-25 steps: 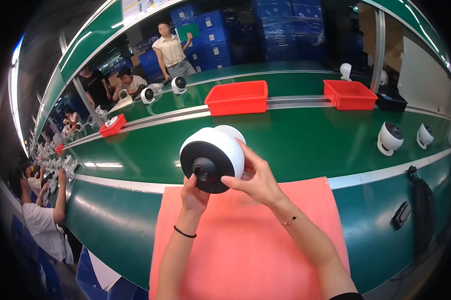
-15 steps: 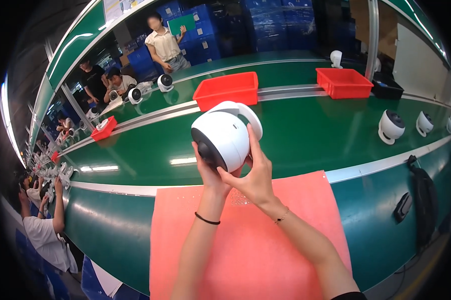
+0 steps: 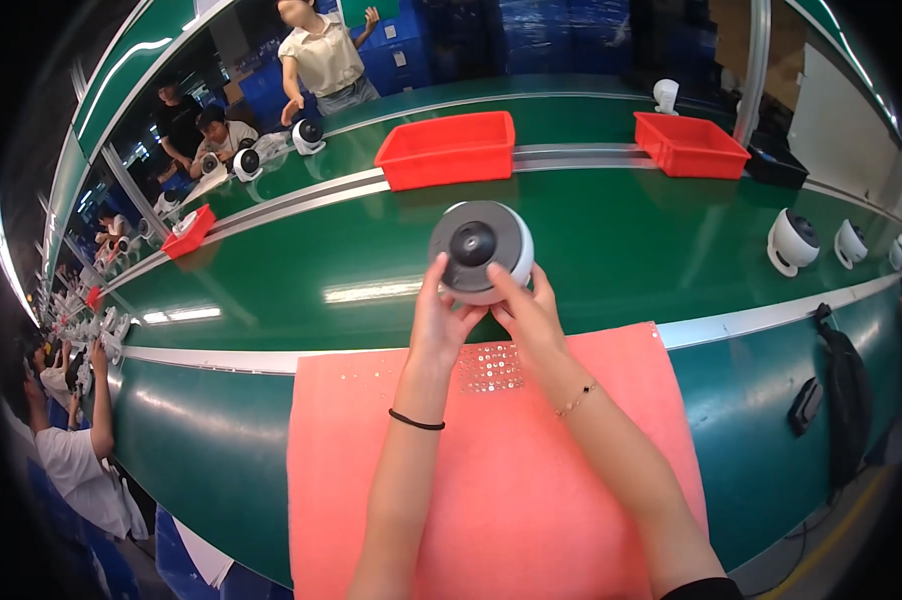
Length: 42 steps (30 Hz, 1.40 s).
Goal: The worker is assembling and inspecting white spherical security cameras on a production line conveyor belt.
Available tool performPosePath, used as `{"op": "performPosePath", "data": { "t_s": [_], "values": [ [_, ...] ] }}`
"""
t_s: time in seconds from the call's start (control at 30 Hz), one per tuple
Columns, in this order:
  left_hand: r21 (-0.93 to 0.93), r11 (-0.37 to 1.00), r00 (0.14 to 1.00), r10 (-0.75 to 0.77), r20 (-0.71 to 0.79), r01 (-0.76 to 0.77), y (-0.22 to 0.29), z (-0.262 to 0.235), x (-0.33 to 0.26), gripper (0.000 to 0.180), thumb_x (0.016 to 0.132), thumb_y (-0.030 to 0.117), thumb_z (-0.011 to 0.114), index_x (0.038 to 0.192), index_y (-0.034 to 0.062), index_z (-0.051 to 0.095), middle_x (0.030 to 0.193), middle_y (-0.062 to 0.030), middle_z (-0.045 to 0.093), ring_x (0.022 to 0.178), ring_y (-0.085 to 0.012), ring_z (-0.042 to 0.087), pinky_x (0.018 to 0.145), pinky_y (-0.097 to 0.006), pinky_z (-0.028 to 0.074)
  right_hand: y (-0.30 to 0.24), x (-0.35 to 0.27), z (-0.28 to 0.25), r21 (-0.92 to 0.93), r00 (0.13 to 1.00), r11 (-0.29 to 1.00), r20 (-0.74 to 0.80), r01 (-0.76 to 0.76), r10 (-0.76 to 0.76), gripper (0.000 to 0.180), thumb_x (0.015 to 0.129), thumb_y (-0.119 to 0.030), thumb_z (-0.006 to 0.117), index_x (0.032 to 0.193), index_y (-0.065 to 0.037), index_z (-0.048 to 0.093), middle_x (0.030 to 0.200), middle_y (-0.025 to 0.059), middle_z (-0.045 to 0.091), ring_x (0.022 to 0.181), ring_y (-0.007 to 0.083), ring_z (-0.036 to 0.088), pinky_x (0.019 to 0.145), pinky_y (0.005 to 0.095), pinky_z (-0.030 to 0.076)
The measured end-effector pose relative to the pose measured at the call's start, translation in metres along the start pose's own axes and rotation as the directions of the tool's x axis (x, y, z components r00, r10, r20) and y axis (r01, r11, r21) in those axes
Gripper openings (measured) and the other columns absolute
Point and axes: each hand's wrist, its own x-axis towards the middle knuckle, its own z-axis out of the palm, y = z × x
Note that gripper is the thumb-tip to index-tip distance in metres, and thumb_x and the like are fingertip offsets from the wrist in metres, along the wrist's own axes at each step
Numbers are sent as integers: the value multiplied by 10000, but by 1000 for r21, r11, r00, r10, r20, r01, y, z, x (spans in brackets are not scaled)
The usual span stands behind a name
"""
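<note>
A round white camera [image 3: 481, 250] with a dark grey front and a black lens is held up over the green belt, its lens turned toward me. My left hand [image 3: 441, 318] grips its lower left edge, thumb on the dark front. From the lower right, my right hand [image 3: 527, 312] closes around it with the thumb on the front as well. Below my wrists lies a pink foam mat [image 3: 471, 470]. Rows of small shiny round pieces [image 3: 492, 368] sit on the mat near its far edge, between my wrists.
Two red bins [image 3: 446, 152] [image 3: 693, 146] stand beyond the belt [image 3: 621, 240]. More white cameras [image 3: 793, 243] stand at the right. A black object [image 3: 804, 408] and a black strap-like item [image 3: 847, 400] lie on the right. Across the belt stands a person [image 3: 323, 55]; a co-worker [image 3: 76, 440] sits at the left.
Both hands have turned the camera so its lens, earlier pointing left and down, faces me. They have moved slightly right, and the right fingers have left its upper side.
</note>
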Motion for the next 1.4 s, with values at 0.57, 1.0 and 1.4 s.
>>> {"op": "performPosePath", "data": {
  "t_s": [0.57,1.0,1.4],
  "values": [
    [417,492,644,566,514,-765,-106,57,-71,409,785,29,481,1163,-16,331,1209,-202,317,983,-326,494,822,-425,415,-109,-20,-1,-377,828,792,-103,480,-551,295,837,-118,505,1106,-16,441,938,66,447,876,138,456,847,283,378],
    [578,731,511,-363,779,-362,-125,47,-87,172,835,133,489,908,17,592,702,-79,598,602,-163,557,573,-287,440,53,-170,139,-254,235,549,966,797,106,73,713,-51,526,735,-1,477,729,124,546,628,287,558,503,373,432],
    [490,436,508,-83,857,-755,-132,48,-95,96,779,83,487,759,14,550,694,-128,581,640,-293,564,592,-395,452,62,-174,107,-438,246,537,886,721,392,186,788,-158,480,668,-17,499,588,146,542,523,322,550,447,422,425]
  ]
}}
